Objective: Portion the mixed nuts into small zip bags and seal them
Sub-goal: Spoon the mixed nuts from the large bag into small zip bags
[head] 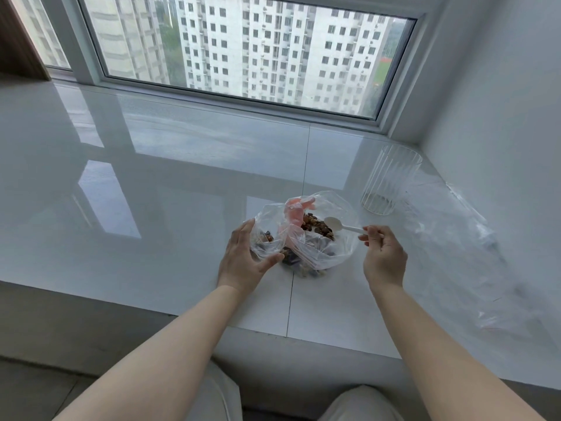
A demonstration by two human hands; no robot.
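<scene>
A clear plastic bag of mixed nuts lies on the white sill, its mouth spread wide. A pink strip shows inside it. A smaller clear bag with a few nuts bulges at its left side. My left hand cups that left side, thumb and fingers curved round the plastic. My right hand pinches the handle of a small white plastic spoon, whose bowl hovers over the nuts inside the open bag.
A ribbed clear glass cup stands at the back right. Flat clear plastic bags lie along the right, by the wall. The glossy white sill stretches left beneath a big window. My knees show below the sill's front edge.
</scene>
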